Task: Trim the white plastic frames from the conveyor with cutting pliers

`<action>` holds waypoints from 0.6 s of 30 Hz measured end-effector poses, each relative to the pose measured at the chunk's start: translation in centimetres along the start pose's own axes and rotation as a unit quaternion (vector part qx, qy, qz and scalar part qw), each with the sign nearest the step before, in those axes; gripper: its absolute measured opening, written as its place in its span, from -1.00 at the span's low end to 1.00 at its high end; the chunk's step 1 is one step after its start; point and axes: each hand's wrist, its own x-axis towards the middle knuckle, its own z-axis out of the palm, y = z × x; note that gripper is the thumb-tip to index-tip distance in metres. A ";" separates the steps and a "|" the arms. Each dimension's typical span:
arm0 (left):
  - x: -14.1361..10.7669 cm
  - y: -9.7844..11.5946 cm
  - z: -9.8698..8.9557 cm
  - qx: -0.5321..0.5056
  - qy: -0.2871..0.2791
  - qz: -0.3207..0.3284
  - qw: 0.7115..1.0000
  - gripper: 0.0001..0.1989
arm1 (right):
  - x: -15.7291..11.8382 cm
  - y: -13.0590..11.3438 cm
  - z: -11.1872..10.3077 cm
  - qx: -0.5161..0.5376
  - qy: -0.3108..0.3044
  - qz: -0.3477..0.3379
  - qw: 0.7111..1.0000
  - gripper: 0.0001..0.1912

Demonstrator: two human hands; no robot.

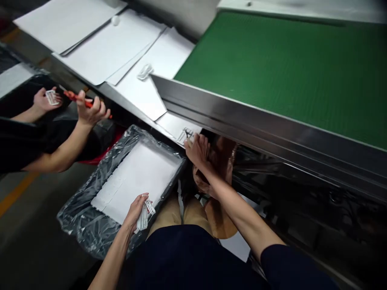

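Observation:
My left hand (136, 212) is low in view, shut on a bundle of white comb-like plastic pieces (144, 217). It rests at the edge of a white foam sheet (139, 181) lying on crumpled clear plastic wrap (90, 217). My right hand (197, 151) reaches forward under a stainless steel rail (242, 108). Its fingertips are at a small cluster of white and dark parts (186, 135) on a white sheet (177, 127). I cannot tell whether the fingers grip those parts.
A green-surfaced conveyor belt (281, 68) runs behind the steel rail. Stacked white sheets (111, 48) and a white plastic piece (145, 71) lie beyond. At left, a co-worker's hands hold an orange-handled tool (77, 98) and a small white piece (52, 97).

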 end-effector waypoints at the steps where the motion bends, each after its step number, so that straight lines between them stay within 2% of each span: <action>1: 1.5 -1.5 -1.7 0.001 0.028 -0.016 0.999 -0.71 | 1.2 -1.3 1.3 -0.011 0.023 0.000 1.000 -0.44; 4: 5.4 -5.4 -6.6 0.027 0.094 -0.058 0.994 -0.73 | 3.7 -4.0 4.5 -0.031 0.067 0.004 0.997 -0.41; 6: 7.9 -7.1 -9.7 0.064 0.129 -0.069 0.987 -0.72 | 4.2 -4.9 5.7 -0.038 0.096 0.006 0.995 -0.38; 8: 10.4 -7.7 -12.6 0.117 0.157 -0.060 0.979 -0.72 | 3.6 -6.2 6.6 -0.026 0.141 0.000 0.990 -0.35; 10: 13.0 -7.3 -15.2 0.189 0.179 -0.039 0.965 -0.70 | 1.6 -8.5 8.2 0.018 0.139 -0.038 0.989 -0.41; 11: 14.3 -6.9 -16.2 0.229 0.187 -0.024 0.955 -0.68 | 0.2 -10.2 9.6 0.048 0.088 -0.071 0.992 -0.47; 12: 15.6 -6.3 -17.0 0.269 0.194 -0.005 0.943 -0.66 | -1.3 -12.3 11.6 0.077 -0.003 -0.111 0.991 -0.53; 13: 16.8 -5.7 -17.6 0.308 0.198 0.015 0.930 -0.63 | -3.0 -14.5 14.0 0.097 -0.130 -0.136 0.977 -0.58; 14: 17.9 -5.1 -18.0 0.344 0.199 0.036 0.917 -0.61 | -4.5 -16.8 16.9 0.100 -0.247 -0.123 0.956 -0.60; 15: 18.8 -4.6 -18.1 0.377 0.198 0.056 0.903 -0.60 | -6.0 -19.1 20.0 0.096 -0.301 -0.118 0.941 -0.62; 18: 20.9 -3.8 -17.7 0.462 0.178 0.106 0.862 -0.68 | -8.8 -24.5 28.5 0.077 -0.359 -0.090 0.926 -0.63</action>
